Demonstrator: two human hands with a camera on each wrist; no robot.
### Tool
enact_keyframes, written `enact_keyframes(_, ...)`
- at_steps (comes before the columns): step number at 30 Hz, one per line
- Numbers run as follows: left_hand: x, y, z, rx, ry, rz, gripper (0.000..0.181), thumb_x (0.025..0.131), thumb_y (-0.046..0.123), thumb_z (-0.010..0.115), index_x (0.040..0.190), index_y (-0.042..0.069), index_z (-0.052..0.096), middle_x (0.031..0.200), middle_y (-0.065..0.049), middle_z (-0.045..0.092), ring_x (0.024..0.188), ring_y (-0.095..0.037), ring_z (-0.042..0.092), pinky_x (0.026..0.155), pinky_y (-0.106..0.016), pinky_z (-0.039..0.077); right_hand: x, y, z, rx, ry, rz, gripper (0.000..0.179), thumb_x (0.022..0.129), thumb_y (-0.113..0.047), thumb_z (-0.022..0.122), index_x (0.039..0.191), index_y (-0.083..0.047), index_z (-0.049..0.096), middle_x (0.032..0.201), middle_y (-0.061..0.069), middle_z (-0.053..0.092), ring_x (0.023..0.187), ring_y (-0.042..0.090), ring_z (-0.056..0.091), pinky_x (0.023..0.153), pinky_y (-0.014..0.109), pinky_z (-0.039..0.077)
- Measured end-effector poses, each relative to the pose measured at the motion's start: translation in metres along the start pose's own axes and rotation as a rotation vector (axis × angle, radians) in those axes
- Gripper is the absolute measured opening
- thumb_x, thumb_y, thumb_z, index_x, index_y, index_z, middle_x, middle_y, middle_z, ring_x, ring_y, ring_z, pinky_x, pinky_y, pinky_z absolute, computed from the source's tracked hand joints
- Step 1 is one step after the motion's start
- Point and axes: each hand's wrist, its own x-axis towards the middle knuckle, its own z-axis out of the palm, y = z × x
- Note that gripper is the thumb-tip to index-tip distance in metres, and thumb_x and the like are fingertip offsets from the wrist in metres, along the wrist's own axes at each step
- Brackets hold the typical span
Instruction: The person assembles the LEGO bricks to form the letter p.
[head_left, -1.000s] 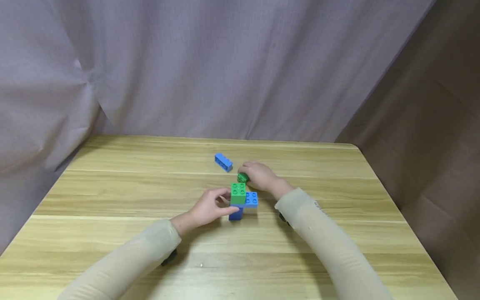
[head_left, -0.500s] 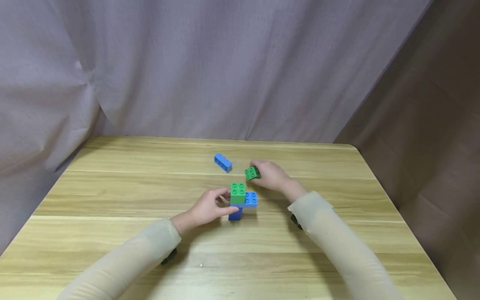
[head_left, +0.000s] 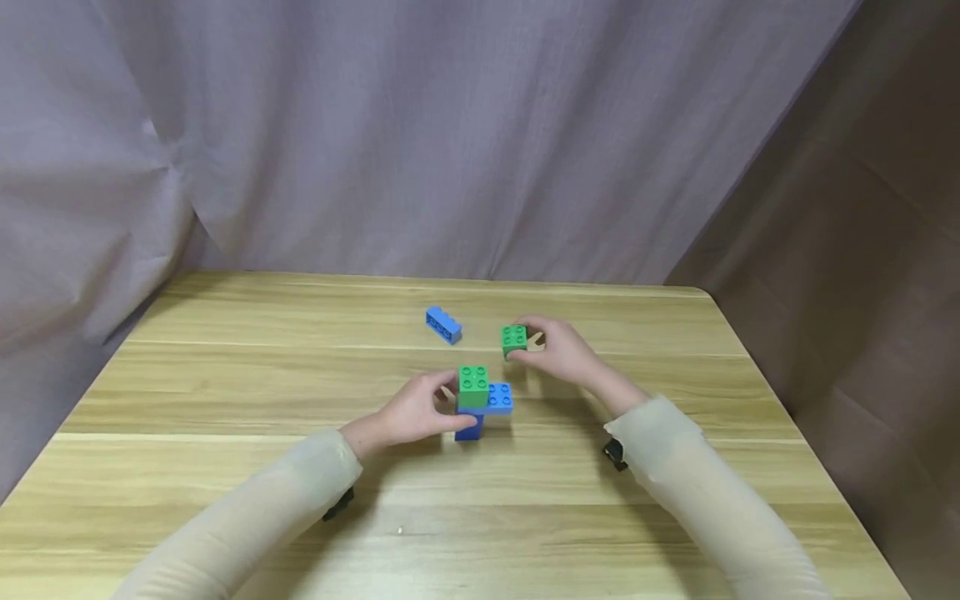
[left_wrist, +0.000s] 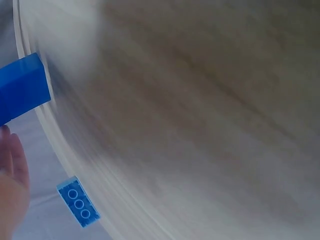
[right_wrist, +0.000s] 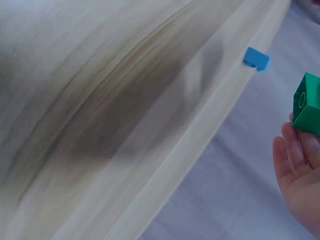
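Grip, head view: the right hand [head_left: 558, 350] pinches a small green brick [head_left: 513, 340] between thumb and fingers, studs upward; the left hand [head_left: 416, 408] grasps a stack, thumb along the near side and fingers on the far side. The stack stands upright on the wooden table [head_left: 300, 333]: a dark blue base [head_left: 468, 428], a lighter blue brick [head_left: 500, 398] laid across it with studs exposed on the right, and an upper green brick [head_left: 473, 385] on its left half. The pinched brick lies beyond the stack and slightly to its right, apart from it. Farther back, a loose blue brick [head_left: 444, 325] rests on its side. The step in hand is judged to be readying the pinched brick for joining while the stack is steadied. The next move probably calls for matching its underside to exposed studs, then pressing down against the left hand's support; a skewed press could tip the overhanging side.

Left wrist view: blue part of the stack enters at the edge, fingertips just below; the loose brick shows its hollow underside.

Right wrist view: the pinched brick, cropped at the frame's edge, shows part of its open underside above the fingers; the thumb's contact is out of sight.
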Motion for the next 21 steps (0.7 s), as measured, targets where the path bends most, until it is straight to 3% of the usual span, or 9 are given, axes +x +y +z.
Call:
enact_keyframes(8, 0.004, 0.003, 0.004, 0.018, 0.025, -0.016, 0.049, 0.073, 0.034, 0.079, 0.112, 0.012, 0.061, 0.099, -0.001, 0.066, 0.090, -0.015, 0.060, 0.079, -0.026, 0.051, -0.012, -0.015, -0.007, 0.097, 0.045, 0.025, 0.045, 0.079, -0.019, 0.075, 0.117, -0.002, 0.060, 0.095, 0.013, 0.066, 0.090, 0.024, 0.060, 0.083, 0.039, 0.052)
enact_keyframes(16, 0.007, 0.007, 0.007, 0.006, 0.087, 0.019, 0.043, 0.072, 0.030, 0.079, 0.107, 0.010, 0.064, 0.093, 0.000, 0.067, 0.083, -0.013, 0.059, 0.072, -0.023, 0.051, -0.023, -0.028, -0.009, 0.139, 0.045, 0.023, 0.045, 0.078, -0.018, 0.075, 0.118, -0.003, 0.060, 0.093, 0.011, 0.066, 0.088, 0.025, 0.060, 0.079, 0.034, 0.052)
enact_keyframes(21, 0.009, 0.008, 0.007, -0.027, 0.089, 0.012, 0.039, 0.074, 0.028, 0.079, 0.106, 0.010, 0.065, 0.089, 0.001, 0.067, 0.080, -0.010, 0.057, 0.071, -0.021, 0.051, -0.029, -0.030, -0.011, 0.158, 0.054, 0.024, 0.043, 0.079, -0.017, 0.075, 0.116, -0.001, 0.060, 0.093, 0.013, 0.066, 0.086, 0.022, 0.060, 0.079, 0.036, 0.051)
